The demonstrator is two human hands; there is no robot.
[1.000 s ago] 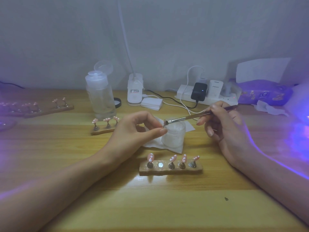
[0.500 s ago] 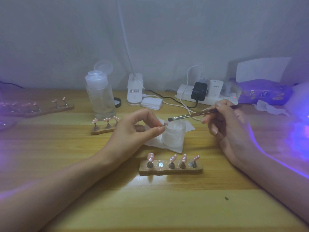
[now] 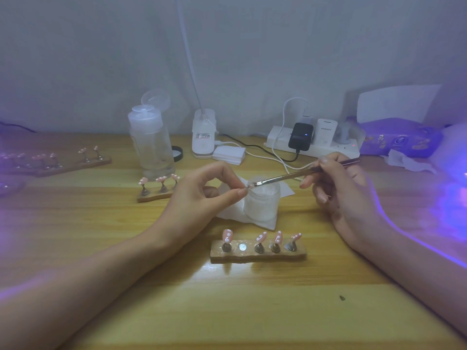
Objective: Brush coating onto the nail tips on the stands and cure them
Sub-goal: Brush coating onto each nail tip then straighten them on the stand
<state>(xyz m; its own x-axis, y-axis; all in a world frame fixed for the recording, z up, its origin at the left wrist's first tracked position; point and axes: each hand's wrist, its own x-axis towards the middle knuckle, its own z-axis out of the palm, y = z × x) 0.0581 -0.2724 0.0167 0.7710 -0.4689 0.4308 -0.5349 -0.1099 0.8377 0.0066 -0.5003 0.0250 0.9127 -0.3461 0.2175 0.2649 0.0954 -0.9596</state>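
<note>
The right hand [image 3: 338, 188] grips the slim metal-handled brush [image 3: 290, 176], whose bristles have dropped back onto the small pink nail tip [image 3: 250, 186] pinched by the left hand [image 3: 202, 195]. Coating apparently resumes, and curing is still ahead.

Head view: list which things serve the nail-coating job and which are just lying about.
In use: brush in right hand; nail tip pinched by left hand; white jar; near stand of tips.
Lying about: clear bottle; power strip; purple tissue pack.
</note>
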